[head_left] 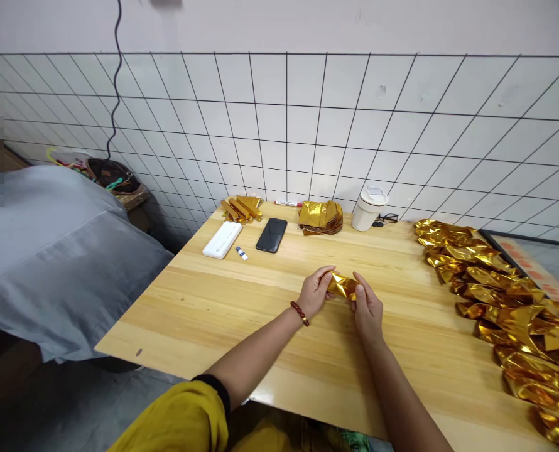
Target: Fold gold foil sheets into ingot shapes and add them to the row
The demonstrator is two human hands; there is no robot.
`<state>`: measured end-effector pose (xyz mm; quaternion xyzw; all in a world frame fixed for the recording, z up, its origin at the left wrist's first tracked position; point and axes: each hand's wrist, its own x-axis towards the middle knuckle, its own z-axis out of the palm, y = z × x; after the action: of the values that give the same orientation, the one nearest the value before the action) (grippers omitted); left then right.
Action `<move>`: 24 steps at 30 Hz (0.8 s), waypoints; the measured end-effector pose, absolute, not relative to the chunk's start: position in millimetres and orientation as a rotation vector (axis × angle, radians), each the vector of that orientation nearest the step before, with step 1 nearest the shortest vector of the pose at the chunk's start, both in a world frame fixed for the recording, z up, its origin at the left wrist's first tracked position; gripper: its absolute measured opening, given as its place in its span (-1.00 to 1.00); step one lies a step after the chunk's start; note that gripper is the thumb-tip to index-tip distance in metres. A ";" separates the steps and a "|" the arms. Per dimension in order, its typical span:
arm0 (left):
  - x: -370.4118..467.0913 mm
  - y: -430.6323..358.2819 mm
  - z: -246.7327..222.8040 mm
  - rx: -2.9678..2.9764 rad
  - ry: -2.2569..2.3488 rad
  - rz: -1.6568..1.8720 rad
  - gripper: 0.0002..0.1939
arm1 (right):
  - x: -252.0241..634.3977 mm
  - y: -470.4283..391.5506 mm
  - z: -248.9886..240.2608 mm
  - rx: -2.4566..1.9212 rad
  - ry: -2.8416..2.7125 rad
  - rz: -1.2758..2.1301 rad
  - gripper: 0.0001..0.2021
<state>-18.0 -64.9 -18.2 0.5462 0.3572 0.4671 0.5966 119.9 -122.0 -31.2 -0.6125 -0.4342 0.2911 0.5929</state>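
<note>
Between my two hands is a small folded piece of gold foil paper (342,285), shiny and creased, held just above the wooden table (242,307). My left hand (314,292), with a beaded bracelet at its wrist, pinches the left end of the foil. At the right end, my right hand (368,309) grips it with the thumb on top and fingers behind. Parts of the foil are covered by my fingers. Along the right side of the table lie rows of folded gold foil pieces (500,307).
At the back are a stack of gold foil sheets (321,216), gold strips (242,208), a marker (287,203), a white cup (369,209) and glasses (387,218). A phone (271,235), white power bank (223,240) and small glue stick (241,253) lie left. Another person (63,251) is at far left.
</note>
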 end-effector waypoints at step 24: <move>-15.2 -68.1 -17.7 1.218 0.722 1.029 -0.41 | 119.2 -113.8 -31.6 -1.293 -0.728 0.843 -0.34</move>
<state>-15.2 -68.1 -17.7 0.5340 0.3168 0.4513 0.6410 119.2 -113.8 -31.6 -0.5709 -0.3214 0.3720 0.6575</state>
